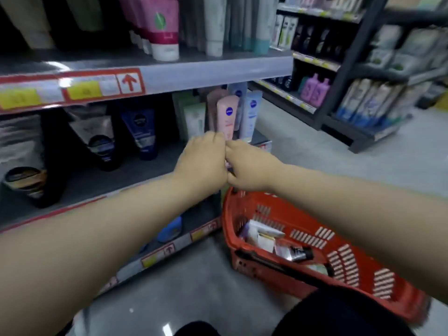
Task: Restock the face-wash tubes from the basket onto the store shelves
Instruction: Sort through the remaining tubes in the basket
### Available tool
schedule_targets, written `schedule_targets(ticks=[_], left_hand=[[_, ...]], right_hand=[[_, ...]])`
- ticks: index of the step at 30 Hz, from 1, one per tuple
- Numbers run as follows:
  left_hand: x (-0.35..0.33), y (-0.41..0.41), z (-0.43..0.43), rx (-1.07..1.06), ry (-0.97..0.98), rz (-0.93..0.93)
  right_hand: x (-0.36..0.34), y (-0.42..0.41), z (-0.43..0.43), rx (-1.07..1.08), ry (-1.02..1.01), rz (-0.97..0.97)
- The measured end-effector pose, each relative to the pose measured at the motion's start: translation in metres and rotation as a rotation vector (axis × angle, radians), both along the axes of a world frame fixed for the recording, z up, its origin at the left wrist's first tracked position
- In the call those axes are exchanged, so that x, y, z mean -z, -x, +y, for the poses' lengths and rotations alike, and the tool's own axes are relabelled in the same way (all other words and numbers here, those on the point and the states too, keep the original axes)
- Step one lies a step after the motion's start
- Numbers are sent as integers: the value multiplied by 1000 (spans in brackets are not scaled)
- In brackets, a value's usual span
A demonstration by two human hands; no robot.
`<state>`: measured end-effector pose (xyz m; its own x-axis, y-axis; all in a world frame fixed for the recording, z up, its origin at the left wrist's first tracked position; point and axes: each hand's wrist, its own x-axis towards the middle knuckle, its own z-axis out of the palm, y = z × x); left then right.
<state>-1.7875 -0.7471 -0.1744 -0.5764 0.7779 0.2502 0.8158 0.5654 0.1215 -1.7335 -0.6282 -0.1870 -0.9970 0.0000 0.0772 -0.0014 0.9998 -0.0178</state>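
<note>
Hands meeting at the pink tube on the middle shelf

Both arms reach forward to the right end of the middle shelf (135, 170). The left hand (202, 163) and the right hand (251, 163) are knuckle to knuckle, backs toward the camera, fingers curled inward. They sit right at the foot of a pink tube (227, 116) that stands upright in the row, with a pale blue tube (251, 115) just beside it on the right and a green-and-white pack (195, 120) on the left. The bottom of the pink tube is hidden behind the knuckles, so I cannot tell whether either hand is gripping it, pinching something smaller, or only closing near it.

The red basket (303, 224) stands on the floor (194, 275) below the right forearm, near the end of the shelving. Stock is left in it: a tube with a black cap (294, 253) lying on its side, and a few small boxes (263, 238) toward the near-left corner.

My reading is that this is the placing step, one tube being set or squared up in its slot, with the task partly done since the basket is not empty. The next move would call for letting go without tipping the close-packed neighbours, then dropping one hand down to the basket for another tube and matching it to the right row.
</note>
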Motion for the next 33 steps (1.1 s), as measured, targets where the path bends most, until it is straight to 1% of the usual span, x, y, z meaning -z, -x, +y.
schedule_targets(ticks=[4,8,10,11,13,15,17,21,25,28,30,31,33], left_hand=[[68,-15,33,20,129,-60],[139,-29,75,14,236,-122],[172,-34,94,-9,326,-140],[188,-37,102,-30,376,-135],[210,-41,114,-76,454,-67],[219,-39,121,-96,475,13],[218,-35,127,-68,493,55],[227,-33,137,-30,603,41],[231,-26,145,-18,591,46],[230,-30,142,-26,620,65],[229,-36,147,-70,772,103],[227,-42,154,-100,884,78],[232,-52,177,-140,1051,-66]], right_hand=[[58,-21,32,39,-18,-74],[134,-42,68,82,52,-144],[170,-52,86,129,82,-190],[187,-56,96,158,110,-214],[219,-64,115,229,178,-267],[240,-70,133,289,199,-330],[252,-75,145,337,197,-384],[267,-71,154,338,290,-437],[289,-57,164,333,336,-395],[305,-58,159,326,355,-435],[313,-61,157,308,371,-464],[315,-63,157,294,377,-476],[322,-68,162,280,372,-486]])
